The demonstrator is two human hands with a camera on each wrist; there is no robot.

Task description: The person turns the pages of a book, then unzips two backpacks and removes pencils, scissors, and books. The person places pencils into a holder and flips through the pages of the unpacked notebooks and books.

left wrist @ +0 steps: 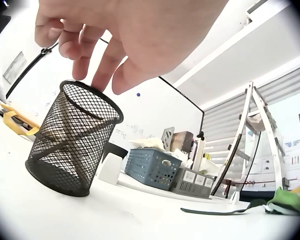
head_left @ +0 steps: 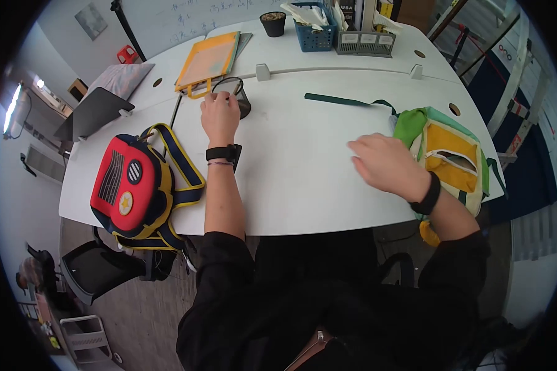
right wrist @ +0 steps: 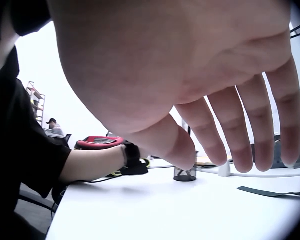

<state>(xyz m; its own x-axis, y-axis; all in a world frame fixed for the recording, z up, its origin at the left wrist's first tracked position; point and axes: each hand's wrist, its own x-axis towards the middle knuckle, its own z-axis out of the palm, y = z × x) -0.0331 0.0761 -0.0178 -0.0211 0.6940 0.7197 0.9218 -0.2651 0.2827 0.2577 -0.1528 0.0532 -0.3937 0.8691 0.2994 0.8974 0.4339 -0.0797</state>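
In the head view my left hand [head_left: 221, 117] reaches over a black mesh pen cup [left wrist: 75, 142] on the white table. The left wrist view shows its fingers [left wrist: 106, 67] pointing down, loosely bent, with tips right at the cup's rim. The thumb tip shows just above the rim, apart from the index fingertip. My right hand [head_left: 387, 164] hovers over the right side of the table, beside a green, yellow and cream backpack [head_left: 458, 157]. In the right wrist view its fingers [right wrist: 230, 127] are extended and slightly spread, holding nothing.
A red and navy car-shaped backpack [head_left: 127, 185] lies at the left table edge. Behind the cup are orange folders [head_left: 207, 59]. A dark green strap [head_left: 346, 100] trails from the right backpack. Farther back stand a blue basket [head_left: 315, 37], a grey bin [head_left: 365, 44] and a dark pot [head_left: 272, 26].
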